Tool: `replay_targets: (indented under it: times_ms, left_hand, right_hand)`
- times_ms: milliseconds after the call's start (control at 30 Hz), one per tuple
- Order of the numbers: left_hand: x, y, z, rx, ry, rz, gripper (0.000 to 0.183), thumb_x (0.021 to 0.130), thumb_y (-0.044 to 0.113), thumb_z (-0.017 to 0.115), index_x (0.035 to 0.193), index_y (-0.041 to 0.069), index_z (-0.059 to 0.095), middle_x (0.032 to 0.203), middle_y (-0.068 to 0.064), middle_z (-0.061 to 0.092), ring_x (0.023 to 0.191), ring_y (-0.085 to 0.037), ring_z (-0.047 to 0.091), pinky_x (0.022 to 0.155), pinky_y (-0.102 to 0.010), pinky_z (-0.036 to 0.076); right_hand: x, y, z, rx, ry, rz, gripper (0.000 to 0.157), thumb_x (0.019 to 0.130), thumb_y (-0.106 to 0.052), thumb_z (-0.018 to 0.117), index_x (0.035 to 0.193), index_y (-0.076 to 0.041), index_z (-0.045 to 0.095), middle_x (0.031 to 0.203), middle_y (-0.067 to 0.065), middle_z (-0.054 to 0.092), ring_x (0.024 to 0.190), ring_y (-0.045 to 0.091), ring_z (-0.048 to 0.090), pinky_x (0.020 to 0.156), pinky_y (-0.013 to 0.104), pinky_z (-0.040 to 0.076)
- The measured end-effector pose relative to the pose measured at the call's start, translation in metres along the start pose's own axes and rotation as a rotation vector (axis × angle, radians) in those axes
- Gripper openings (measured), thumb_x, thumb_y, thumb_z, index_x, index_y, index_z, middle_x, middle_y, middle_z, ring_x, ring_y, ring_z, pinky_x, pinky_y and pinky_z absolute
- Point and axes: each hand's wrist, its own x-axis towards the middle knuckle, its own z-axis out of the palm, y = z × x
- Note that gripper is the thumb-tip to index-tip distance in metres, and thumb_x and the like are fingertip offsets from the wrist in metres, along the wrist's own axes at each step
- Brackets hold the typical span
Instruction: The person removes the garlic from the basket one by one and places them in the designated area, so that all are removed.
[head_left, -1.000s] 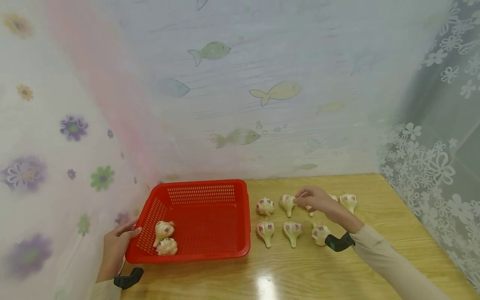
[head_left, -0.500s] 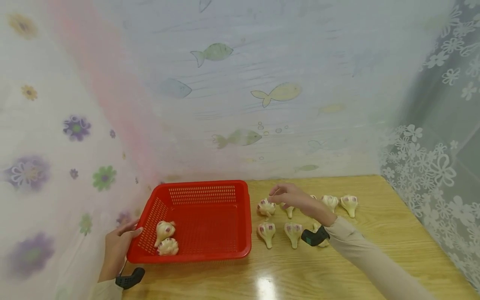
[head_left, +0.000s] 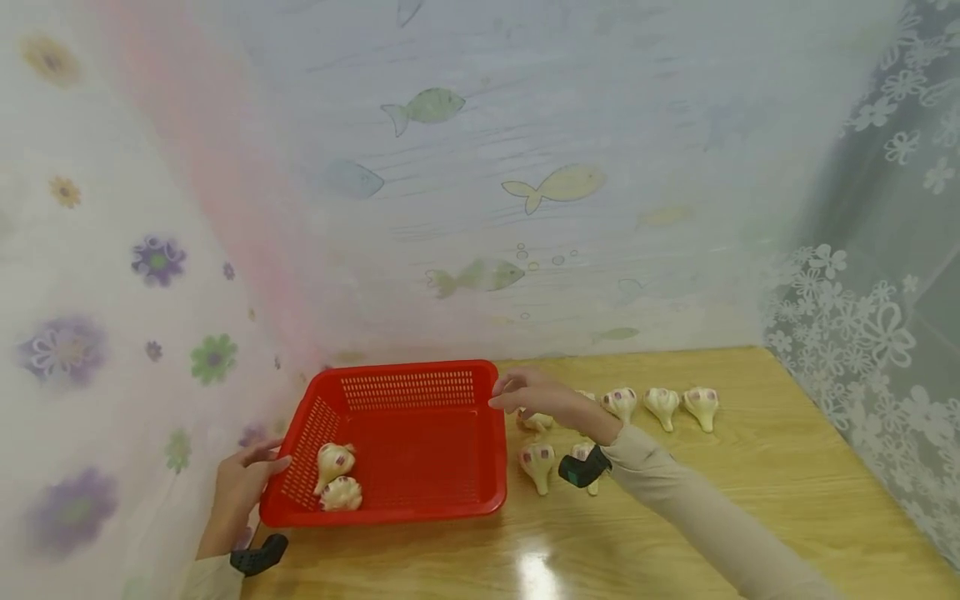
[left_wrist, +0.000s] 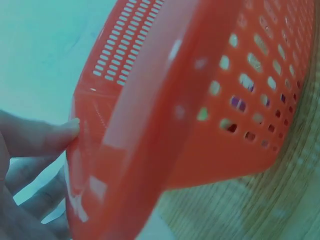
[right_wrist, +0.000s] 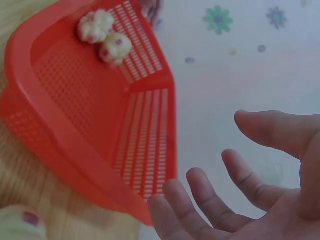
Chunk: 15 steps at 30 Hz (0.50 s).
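Note:
A red plastic basket stands on the wooden table, holding two garlic bulbs at its left end. My left hand grips the basket's left rim; the left wrist view shows its thumb against the rim and the other fingers behind. Above the basket's right rim hovers my right hand, fingers spread and nothing held, as the right wrist view confirms. Beneath and beside that hand, more garlic bulbs lie in two rows, some partly hidden by the hand and wrist.
To the right, several bulbs continue the back row on the table. A wall with painted fish rises behind the table. Flowered sheeting hangs close on the left, beside the left hand.
My right hand has moved left, from over the back row of garlic to the basket's right rim, without holding anything. The left hand keeps its grip on the rim.

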Motion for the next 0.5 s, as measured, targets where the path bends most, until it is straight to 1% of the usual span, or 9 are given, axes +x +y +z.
replay_targets:
  times_ms: [67,167,233,333,433,500]
  left_hand:
    - [0.001,0.002,-0.002,0.035,-0.021,0.019,0.055,0.089,0.027,0.065,0.136,0.003,0.049,0.123,-0.025,0.052,0.082,-0.021,0.060,0.066,-0.033,0.056]
    - [0.002,0.006,-0.005,0.066,-0.064,0.043,0.057,0.088,0.028,0.065,0.136,0.003,0.047,0.120,-0.025,0.053,0.082,-0.021,0.059,0.063,-0.034,0.054]
    - [0.002,0.009,-0.008,0.081,-0.089,0.050,0.058,0.088,0.028,0.065,0.137,0.003,0.046,0.118,-0.023,0.056,0.083,-0.021,0.059,0.063,-0.034,0.054]
    - [0.005,0.010,-0.012,0.086,-0.123,0.073,0.060,0.088,0.026,0.066,0.138,0.001,0.044,0.113,-0.021,0.059,0.080,-0.021,0.061,0.064,-0.036,0.055]
    - [0.008,0.008,-0.015,0.082,-0.144,0.071,0.061,0.087,0.024,0.066,0.138,0.000,0.043,0.109,-0.019,0.061,0.079,-0.021,0.061,0.065,-0.038,0.056]
    - [0.009,0.007,-0.016,0.081,-0.154,0.057,0.061,0.087,0.022,0.066,0.138,0.000,0.043,0.109,-0.018,0.062,0.080,-0.021,0.061,0.065,-0.039,0.056]
  right_hand:
    - [0.006,-0.001,0.006,0.005,-0.002,0.010,0.023,0.088,-0.024,0.066,0.100,-0.006,0.058,0.098,0.012,0.062,0.088,0.035,0.057,0.070,0.038,0.052]
    - [0.016,-0.002,0.016,0.010,-0.015,0.019,0.022,0.088,-0.024,0.067,0.099,-0.007,0.059,0.093,0.009,0.061,0.089,0.039,0.056,0.069,0.037,0.053]
    - [0.021,-0.003,0.023,0.011,-0.031,0.023,0.022,0.088,-0.024,0.067,0.100,-0.008,0.059,0.093,0.008,0.061,0.090,0.039,0.056,0.071,0.039,0.053]
    - [0.030,-0.004,0.034,0.019,-0.057,0.024,0.023,0.087,-0.025,0.068,0.100,-0.008,0.059,0.096,0.009,0.061,0.090,0.035,0.058,0.077,0.045,0.053]
    - [0.040,-0.002,0.047,0.043,-0.082,0.033,0.021,0.087,-0.024,0.068,0.099,-0.008,0.060,0.097,0.010,0.062,0.088,0.032,0.059,0.078,0.045,0.053]
    - [0.046,-0.001,0.055,0.062,-0.099,0.046,0.021,0.087,-0.023,0.068,0.098,-0.007,0.061,0.097,0.010,0.063,0.087,0.030,0.060,0.076,0.044,0.054]
